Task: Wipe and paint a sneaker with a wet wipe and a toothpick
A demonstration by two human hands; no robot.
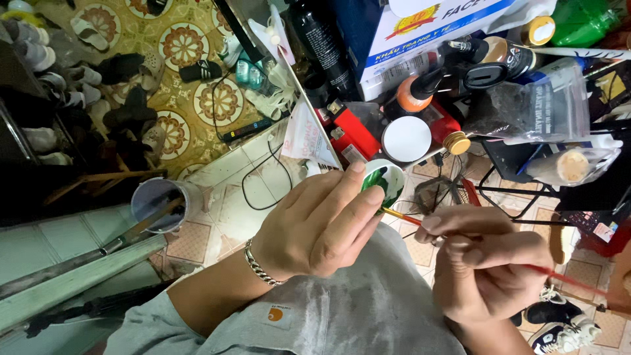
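The left hand (322,227) is closed around a small round white dish (383,184) smeared with green paint, its fingers wrapped along the near rim so that only the far half of the dish shows past the fingertips. A silver chain bracelet (259,263) sits on that wrist, above a grey sleeve (217,322). Just to the right, the right hand (486,269) pinches a thin red-handled paintbrush (401,215) between thumb and fingers; the brush tip reaches left to the lower edge of the dish, touching or almost touching the green paint, while the long handle runs out past the hand toward the lower right. Both hands hover over the person's grey-clothed lap (374,302). Beyond the left grip, further from the body, stands a cluttered surface with a red lighter-like case (351,131), a round white lid (406,139), an orange-capped bottle (414,95), dark spray bottles (322,46) and a white and blue cardboard box (420,33). Well to the left of the left grip a grey cup (161,204) holding brushes stands near the tiled floor (223,197), where a black cable (263,184) loops, and shoes (85,79) lie on the patterned tiles farther off.
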